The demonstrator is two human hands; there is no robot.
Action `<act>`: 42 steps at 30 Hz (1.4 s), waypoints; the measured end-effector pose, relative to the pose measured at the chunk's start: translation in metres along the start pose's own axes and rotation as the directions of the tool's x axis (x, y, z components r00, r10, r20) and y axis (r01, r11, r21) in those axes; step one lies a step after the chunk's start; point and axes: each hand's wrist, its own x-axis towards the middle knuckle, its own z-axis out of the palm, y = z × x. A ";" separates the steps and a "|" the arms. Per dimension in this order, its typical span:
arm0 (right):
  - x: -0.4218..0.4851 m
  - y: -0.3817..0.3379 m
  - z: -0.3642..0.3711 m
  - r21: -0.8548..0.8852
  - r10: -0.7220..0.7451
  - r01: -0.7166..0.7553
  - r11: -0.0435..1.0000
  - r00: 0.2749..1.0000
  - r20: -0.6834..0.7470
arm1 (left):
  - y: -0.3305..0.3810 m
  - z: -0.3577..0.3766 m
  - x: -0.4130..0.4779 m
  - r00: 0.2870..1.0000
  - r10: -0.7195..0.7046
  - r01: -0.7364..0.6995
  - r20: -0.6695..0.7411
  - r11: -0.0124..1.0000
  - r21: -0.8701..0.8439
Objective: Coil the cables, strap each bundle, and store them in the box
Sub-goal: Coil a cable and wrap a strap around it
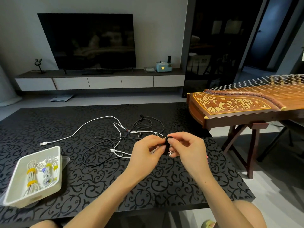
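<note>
We are in a living room, seated at a dark worktop [98,186] with a scrolling pattern. A television [88,40] hangs on the far wall.

As we judge it, the task is past its start but well short of done. The white box [34,197] at the left edge already holds several coiled white bundles [31,176], bound with yellow and purple straps. Our left grip [144,150] and right grip [185,147] meet above the middle of the worktop. Both pinch a black strap [167,144] that seems to be wrapped round a small coil. The coil is mostly hidden by our fingers, so we cannot tell whether the strap is fastened. This bundle looks close to finished, and it has yet to go into the box.

Just beyond our grips lies the remaining work. A long white cable [79,129] trails off to the left, and black cables [92,155] loop over and under it and under another white lead. They are tangled together and will probably need to be separated before coiling.

A wooden zither [238,104] on its stand sits just beside the worktop on the right, clear of the cables. The way from our grips to the box crosses the loose tangle, which a carried bundle could snag.
</note>
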 end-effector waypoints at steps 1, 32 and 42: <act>0.000 -0.001 -0.001 -0.044 -0.057 0.057 0.997 0.998 -0.011 | -0.001 -0.001 0.001 1.000 -0.010 0.010 0.008 1.000 0.010; -0.020 0.001 -0.009 0.017 -0.221 0.220 0.975 0.971 0.087 | -0.003 0.005 0.019 0.879 -0.476 0.442 0.014 0.805 -0.395; -0.009 -0.006 -0.026 0.571 0.441 -0.588 0.573 0.808 0.390 | -0.004 0.020 0.007 0.955 -0.234 0.216 -0.182 0.970 -0.112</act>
